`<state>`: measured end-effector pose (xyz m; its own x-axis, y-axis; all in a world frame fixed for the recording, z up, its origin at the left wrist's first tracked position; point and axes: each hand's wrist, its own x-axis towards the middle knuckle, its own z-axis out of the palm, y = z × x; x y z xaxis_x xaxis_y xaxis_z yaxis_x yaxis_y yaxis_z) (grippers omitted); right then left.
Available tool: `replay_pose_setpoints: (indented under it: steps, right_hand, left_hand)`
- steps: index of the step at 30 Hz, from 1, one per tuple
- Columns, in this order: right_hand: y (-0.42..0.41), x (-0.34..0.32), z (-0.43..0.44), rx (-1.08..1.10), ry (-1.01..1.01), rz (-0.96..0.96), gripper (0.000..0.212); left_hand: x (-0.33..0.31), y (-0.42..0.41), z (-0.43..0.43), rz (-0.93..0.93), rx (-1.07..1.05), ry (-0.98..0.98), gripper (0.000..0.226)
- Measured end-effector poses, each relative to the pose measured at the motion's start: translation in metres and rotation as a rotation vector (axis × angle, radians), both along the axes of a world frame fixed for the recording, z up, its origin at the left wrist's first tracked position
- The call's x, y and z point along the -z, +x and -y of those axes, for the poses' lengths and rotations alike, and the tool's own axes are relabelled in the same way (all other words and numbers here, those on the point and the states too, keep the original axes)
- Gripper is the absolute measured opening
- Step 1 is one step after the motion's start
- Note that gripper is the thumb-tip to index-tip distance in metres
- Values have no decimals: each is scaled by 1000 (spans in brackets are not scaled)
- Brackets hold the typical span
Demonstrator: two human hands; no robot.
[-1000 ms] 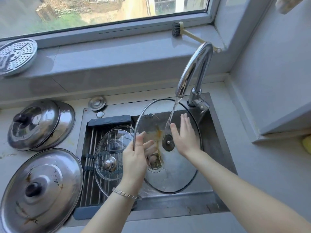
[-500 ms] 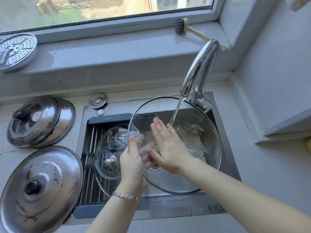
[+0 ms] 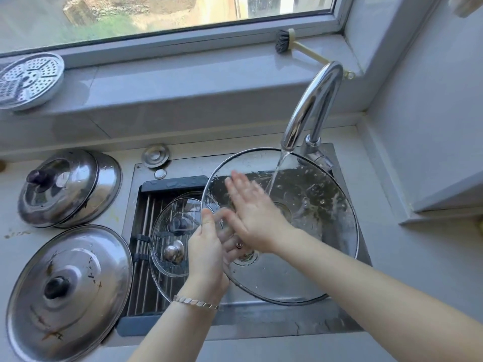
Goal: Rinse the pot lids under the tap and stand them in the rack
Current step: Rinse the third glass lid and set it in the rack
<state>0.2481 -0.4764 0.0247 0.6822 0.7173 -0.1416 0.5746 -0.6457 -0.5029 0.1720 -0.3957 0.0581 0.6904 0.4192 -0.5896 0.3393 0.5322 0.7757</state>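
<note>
A large glass lid [image 3: 313,231] with a metal rim tilts over the sink under the running tap [image 3: 311,105]. My left hand [image 3: 206,254] grips its left edge, thumb on top and fingers behind the glass. My right hand [image 3: 251,218] lies flat with spread fingers on the wet glass, just left of the water stream. A smaller glass lid [image 3: 172,239] with a steel knob leans in the dark rack [image 3: 146,257] at the left of the sink. Two steel lids [image 3: 68,288] [image 3: 65,189] rest on the counter to the left.
A small round metal plug [image 3: 155,154] lies behind the sink. A perforated steamer plate [image 3: 28,79] and a dish brush [image 3: 300,45] sit on the window sill. The wall and a ledge close in on the right.
The large glass lid turned from steeply tilted to flatter and wider under the stream. My right hand slid left and up across the glass. My left hand kept its hold.
</note>
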Motion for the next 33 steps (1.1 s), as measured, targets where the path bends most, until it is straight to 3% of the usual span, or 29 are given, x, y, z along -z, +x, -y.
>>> replay_pose_setpoints:
  steps: [2,7,10,14,18,22,30,33]
  right_hand:
    - [13,-3,1,178,-48,-67,64]
    - [6,-4,-3,-47,-66,-21,63]
    - [24,-3,8,182,-154,-50,63]
    - [6,-3,-1,-59,-93,-47,62]
    - [18,1,8,105,-63,-57,61]
    - [4,2,3,-108,-23,4,64]
    - [22,34,56,413,-70,-80,60]
    - [-9,38,61,350,-120,-94,65]
  left_hand:
    - [-2,-2,1,-5,24,12,42]
    - [0,-5,2,-18,24,3,41]
    - [1,-6,0,-26,46,22,44]
    - [0,-4,3,-23,38,31,41]
    - [-1,-5,2,-33,54,42,41]
    - [-2,-7,3,-30,30,31,41]
    - [-5,-5,-6,-28,-46,103,35]
    - [-6,-2,-10,-6,-84,134,34]
